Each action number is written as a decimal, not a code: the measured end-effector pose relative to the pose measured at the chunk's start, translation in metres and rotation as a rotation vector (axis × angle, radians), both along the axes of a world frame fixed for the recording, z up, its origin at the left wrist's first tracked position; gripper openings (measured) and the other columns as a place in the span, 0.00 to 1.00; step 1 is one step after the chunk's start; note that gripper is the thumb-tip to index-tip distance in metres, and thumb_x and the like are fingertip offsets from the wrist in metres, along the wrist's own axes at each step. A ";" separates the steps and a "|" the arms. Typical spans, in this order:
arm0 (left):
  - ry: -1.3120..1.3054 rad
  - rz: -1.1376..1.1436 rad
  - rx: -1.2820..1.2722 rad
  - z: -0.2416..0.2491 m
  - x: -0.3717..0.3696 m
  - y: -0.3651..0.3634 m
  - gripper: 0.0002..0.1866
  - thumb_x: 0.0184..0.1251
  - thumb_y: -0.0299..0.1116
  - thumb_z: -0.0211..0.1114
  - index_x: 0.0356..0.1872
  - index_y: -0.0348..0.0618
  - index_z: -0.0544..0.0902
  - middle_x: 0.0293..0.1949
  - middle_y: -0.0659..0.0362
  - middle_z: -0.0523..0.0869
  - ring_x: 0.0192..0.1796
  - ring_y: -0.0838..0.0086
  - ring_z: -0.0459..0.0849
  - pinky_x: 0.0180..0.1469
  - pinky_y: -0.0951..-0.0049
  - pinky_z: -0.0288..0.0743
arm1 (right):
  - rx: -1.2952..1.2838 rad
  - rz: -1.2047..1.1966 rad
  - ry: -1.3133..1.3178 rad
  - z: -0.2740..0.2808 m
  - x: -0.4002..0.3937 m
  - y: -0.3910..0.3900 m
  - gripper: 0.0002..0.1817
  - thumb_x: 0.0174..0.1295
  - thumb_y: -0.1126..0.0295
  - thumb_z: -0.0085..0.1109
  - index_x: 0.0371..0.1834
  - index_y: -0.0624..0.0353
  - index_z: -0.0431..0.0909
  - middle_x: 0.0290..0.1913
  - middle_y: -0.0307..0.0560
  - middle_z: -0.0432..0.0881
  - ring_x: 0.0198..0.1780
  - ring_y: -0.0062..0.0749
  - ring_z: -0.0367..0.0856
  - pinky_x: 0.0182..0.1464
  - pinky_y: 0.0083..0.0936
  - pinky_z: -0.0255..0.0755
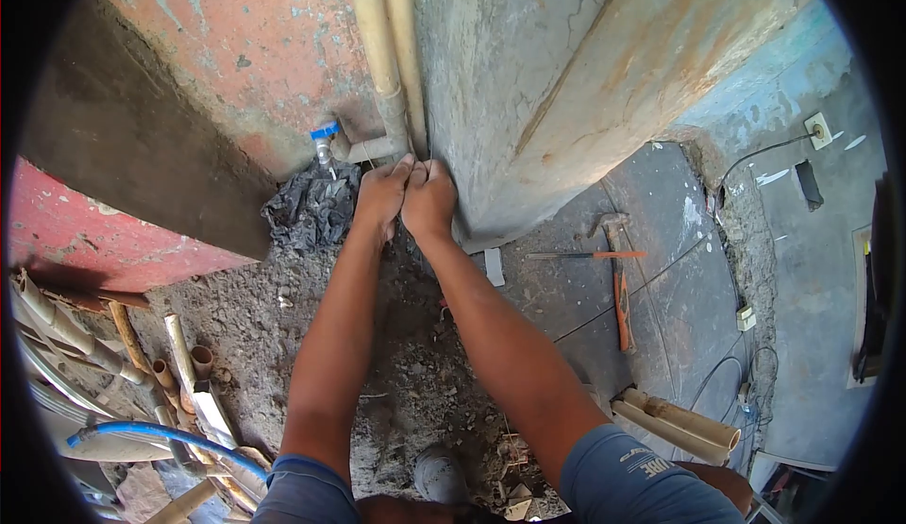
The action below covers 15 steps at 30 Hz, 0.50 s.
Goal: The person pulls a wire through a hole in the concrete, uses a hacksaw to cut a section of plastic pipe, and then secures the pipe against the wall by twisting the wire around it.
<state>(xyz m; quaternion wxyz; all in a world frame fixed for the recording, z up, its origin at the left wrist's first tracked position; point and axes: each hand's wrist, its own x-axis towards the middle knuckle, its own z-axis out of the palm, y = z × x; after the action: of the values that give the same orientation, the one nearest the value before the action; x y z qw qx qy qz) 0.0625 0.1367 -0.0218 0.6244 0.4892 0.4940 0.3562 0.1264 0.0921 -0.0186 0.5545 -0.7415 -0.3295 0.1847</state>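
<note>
Both arms reach forward to the foot of two upright cream pipes (376, 28) in the wall corner. My left hand (380, 198) is closed, its fingers pressed together in front of the pipe elbow. Right against it, my right hand (429, 201) is also closed, with the fingers curled. A thin strand, perhaps wire, shows near the fingers; what they grip is hidden. Just left of my hands is a tap with a blue handle (325, 130), joined to a grey pipe fitting (368, 150). Under the tap lies a crumpled black plastic bag (313, 208).
A grey concrete column (528, 80) rises close on the right. On the dark tiles lie a hammer (620, 283) and a thin orange-handled tool (604, 255). Pipes and a blue hose (170, 432) are piled at lower left. Rubble covers the ground below my arms.
</note>
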 end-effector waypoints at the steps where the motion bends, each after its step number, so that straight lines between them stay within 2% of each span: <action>1: -0.261 -0.051 -0.153 -0.003 0.003 0.004 0.15 0.71 0.38 0.61 0.40 0.33 0.82 0.35 0.57 0.85 0.37 0.74 0.82 0.41 0.73 0.77 | -0.034 0.009 0.040 -0.001 0.001 0.003 0.15 0.68 0.64 0.47 0.33 0.67 0.75 0.33 0.66 0.80 0.37 0.59 0.80 0.42 0.45 0.71; 2: -0.525 -0.102 -0.301 -0.004 0.005 0.008 0.14 0.71 0.37 0.60 0.39 0.33 0.82 0.34 0.58 0.84 0.36 0.72 0.81 0.40 0.72 0.77 | -0.063 0.018 0.078 -0.001 0.002 0.004 0.15 0.68 0.64 0.46 0.34 0.67 0.76 0.33 0.65 0.81 0.38 0.57 0.81 0.42 0.44 0.71; 3: -0.504 -0.101 -0.338 0.004 0.009 0.008 0.13 0.72 0.37 0.59 0.40 0.35 0.81 0.35 0.57 0.84 0.37 0.73 0.81 0.42 0.72 0.77 | -0.062 0.027 0.162 0.003 0.000 0.000 0.16 0.69 0.64 0.46 0.38 0.68 0.77 0.37 0.63 0.82 0.40 0.55 0.80 0.45 0.42 0.71; 4: -0.507 -0.100 -0.336 0.001 0.012 0.013 0.13 0.72 0.37 0.59 0.40 0.35 0.81 0.35 0.57 0.84 0.37 0.73 0.81 0.42 0.72 0.77 | -0.060 0.029 0.160 0.003 0.000 -0.002 0.16 0.69 0.64 0.46 0.38 0.68 0.77 0.37 0.63 0.82 0.40 0.55 0.80 0.45 0.42 0.71; 6: -0.533 -0.072 -0.289 -0.008 0.020 0.020 0.13 0.73 0.37 0.58 0.38 0.36 0.81 0.33 0.57 0.83 0.32 0.74 0.80 0.36 0.73 0.78 | 0.044 0.061 0.284 0.005 0.000 -0.009 0.16 0.69 0.65 0.45 0.44 0.68 0.77 0.40 0.62 0.82 0.42 0.54 0.80 0.47 0.41 0.71; 7: -0.534 -0.071 -0.293 -0.014 0.020 0.019 0.13 0.73 0.37 0.58 0.38 0.36 0.81 0.33 0.57 0.83 0.32 0.74 0.80 0.36 0.73 0.78 | 0.039 0.060 0.283 0.005 -0.003 -0.017 0.16 0.69 0.65 0.45 0.44 0.68 0.77 0.40 0.62 0.82 0.42 0.54 0.80 0.47 0.41 0.71; 9: -0.514 -0.069 -0.202 -0.021 0.019 0.017 0.12 0.73 0.36 0.57 0.36 0.37 0.81 0.28 0.59 0.82 0.26 0.75 0.78 0.29 0.75 0.76 | 0.070 -0.030 0.080 0.009 -0.012 -0.035 0.15 0.69 0.68 0.45 0.52 0.67 0.73 0.45 0.67 0.80 0.47 0.60 0.79 0.50 0.45 0.71; 10: -0.516 -0.069 -0.202 -0.018 0.021 0.015 0.12 0.73 0.36 0.57 0.36 0.37 0.81 0.28 0.59 0.82 0.26 0.75 0.78 0.29 0.75 0.76 | 0.070 -0.030 0.078 0.008 -0.014 -0.042 0.15 0.69 0.68 0.45 0.52 0.67 0.73 0.45 0.67 0.80 0.47 0.60 0.79 0.50 0.45 0.71; 12: -0.146 0.027 0.002 -0.016 0.024 0.009 0.13 0.74 0.35 0.55 0.31 0.39 0.82 0.24 0.61 0.81 0.23 0.78 0.77 0.24 0.76 0.73 | 0.132 -0.057 0.019 0.007 -0.018 -0.056 0.18 0.68 0.71 0.45 0.59 0.66 0.68 0.49 0.68 0.78 0.50 0.60 0.79 0.52 0.45 0.70; 13: 0.154 0.032 0.168 -0.009 0.025 0.006 0.14 0.71 0.34 0.56 0.28 0.38 0.81 0.24 0.54 0.83 0.25 0.68 0.81 0.28 0.67 0.75 | 0.046 0.001 0.050 0.009 -0.015 -0.059 0.22 0.67 0.73 0.44 0.65 0.67 0.64 0.49 0.69 0.78 0.50 0.60 0.79 0.52 0.46 0.70; 14: 0.161 0.032 0.164 -0.015 0.023 0.005 0.14 0.71 0.34 0.56 0.28 0.38 0.81 0.24 0.54 0.83 0.25 0.68 0.81 0.28 0.67 0.75 | 0.042 0.002 0.056 0.011 -0.013 -0.059 0.22 0.67 0.73 0.44 0.65 0.67 0.64 0.49 0.69 0.78 0.50 0.60 0.79 0.52 0.46 0.70; 15: 0.351 0.016 0.373 -0.020 0.020 0.003 0.13 0.69 0.35 0.57 0.28 0.37 0.81 0.26 0.50 0.83 0.28 0.60 0.81 0.32 0.63 0.75 | 0.023 0.042 -0.047 0.018 -0.012 -0.059 0.25 0.66 0.74 0.45 0.66 0.68 0.62 0.49 0.70 0.78 0.51 0.61 0.79 0.52 0.47 0.71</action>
<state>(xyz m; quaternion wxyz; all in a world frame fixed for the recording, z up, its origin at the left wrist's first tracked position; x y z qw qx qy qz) 0.0825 0.1396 -0.0420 0.4251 0.6464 0.5243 0.3558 0.1140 0.0326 -0.0011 0.5509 -0.7322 -0.3602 0.1751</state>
